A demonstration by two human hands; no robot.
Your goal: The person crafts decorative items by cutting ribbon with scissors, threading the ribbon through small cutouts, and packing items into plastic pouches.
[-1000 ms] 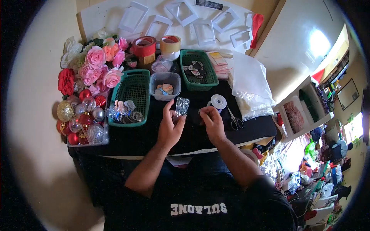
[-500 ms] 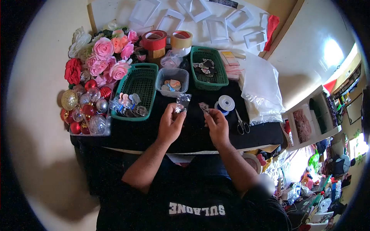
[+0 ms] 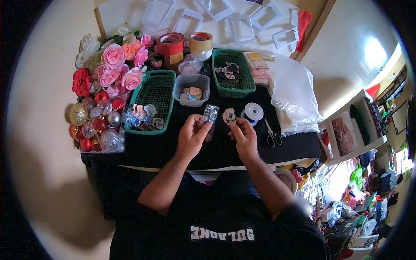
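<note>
My left hand (image 3: 192, 133) pinches a small shiny clear plastic bag (image 3: 211, 113) above the black tabletop. Between the thumb and fingers of my right hand (image 3: 245, 138) is a small pinkish cutout (image 3: 229, 115) with a dark and bluish pattern; its exact kind is too small to tell. The bag and the cutout are side by side, apart. Just beyond my right hand stands a white-flanged spool (image 3: 254, 111), with black-handled scissors (image 3: 273, 137) to its right. Ahead of my left hand, a clear plastic tub (image 3: 192, 101) holds several similar small cutouts.
One green basket (image 3: 169, 113) on the left holds small wrapped pieces; another green basket (image 3: 236, 91) holds dark cutouts. Around them are artificial roses (image 3: 113, 55), Christmas balls (image 3: 99, 124), tape rolls (image 3: 170, 43), plastic bags (image 3: 294, 102) and white frames (image 3: 241, 31).
My right hand has turned the cutout so its patterned face shows more. The plastic bag in my left hand has shifted slightly right and tilted. The view has moved a little.
</note>
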